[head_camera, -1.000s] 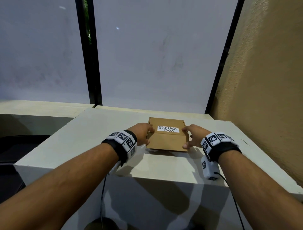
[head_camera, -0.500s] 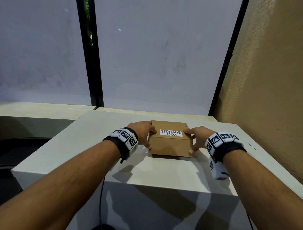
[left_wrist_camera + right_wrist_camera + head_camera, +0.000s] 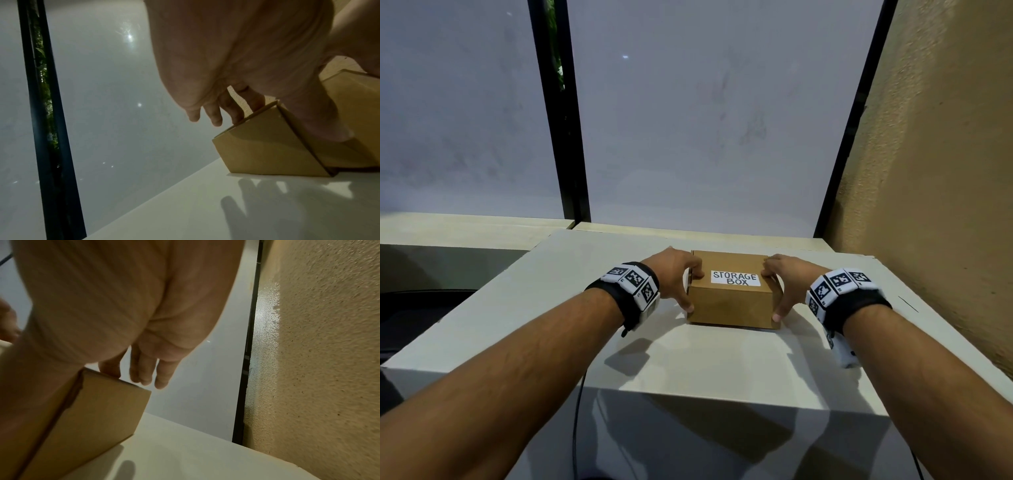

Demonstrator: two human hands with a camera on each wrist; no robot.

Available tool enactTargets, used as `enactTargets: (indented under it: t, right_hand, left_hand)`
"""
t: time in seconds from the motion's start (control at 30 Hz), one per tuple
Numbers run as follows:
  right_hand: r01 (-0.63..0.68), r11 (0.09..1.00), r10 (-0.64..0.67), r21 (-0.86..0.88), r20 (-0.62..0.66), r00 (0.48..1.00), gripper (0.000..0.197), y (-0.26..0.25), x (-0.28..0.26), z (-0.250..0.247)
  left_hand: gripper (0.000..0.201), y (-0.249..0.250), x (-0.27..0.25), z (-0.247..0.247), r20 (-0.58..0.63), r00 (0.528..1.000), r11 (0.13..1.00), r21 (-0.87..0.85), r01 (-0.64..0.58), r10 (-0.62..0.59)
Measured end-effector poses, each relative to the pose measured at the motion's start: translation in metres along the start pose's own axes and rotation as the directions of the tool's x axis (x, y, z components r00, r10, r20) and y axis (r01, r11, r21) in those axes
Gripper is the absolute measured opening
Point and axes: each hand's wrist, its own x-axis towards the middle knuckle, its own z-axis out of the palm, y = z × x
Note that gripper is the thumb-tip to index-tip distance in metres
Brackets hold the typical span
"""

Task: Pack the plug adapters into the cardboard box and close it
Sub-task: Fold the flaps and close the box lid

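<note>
Head view, closed cardboard box (image 3: 732,301) on table (image 3: 551,308), contents hidden

Matt brown cardboard box (image 3: 732,305), smooth white table (image 3: 585,274), rough plaster wall (image 3: 945,171).

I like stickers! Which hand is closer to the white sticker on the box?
Right, just barely. The right hand has fingertips by the white sticker's edge on the box; the left hand grips the other side, slightly farther away.
</note>
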Motion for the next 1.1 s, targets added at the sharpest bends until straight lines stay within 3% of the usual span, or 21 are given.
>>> enactTargets:
  t: [0.17, 0.8, 0.97, 1.1]
  right_hand:
    - [-0.033, 0.999, 0.033, 0.020, -0.001, 0.999, 0.099, 0.002, 0.001, 0.003]
    - [-0.019, 0.999, 0.022, 0.046, -0.061, 0.998, 0.082, 0.006, 0.003, 0.011]
    - [-0.018, 1.000, 0.018, 0.013, -0.034, 0.999, 0.081, 0.007, 0.007, 0.009]
    - [-0.011, 0.999, 0.012, -0.044, 0.028, 1.000, 0.068, 0.010, 0.015, -0.007]
  left_hand:
    - [0.065, -0.001, 0.008, 0.001, -0.015, 0.998, 0.997, 0.038, -0.060, 0.061]
    - [0.056, -0.012, 0.013, 0.014, -0.124, 0.984, 0.992, 0.048, -0.120, 0.125]
    - [0.054, -0.017, 0.019, 0.008, -0.064, 0.983, 0.982, 0.082, -0.168, 0.173]
    - [0.036, -0.033, 0.037, -0.007, -0.001, 0.979, 0.973, -0.110, -0.204, 0.205]
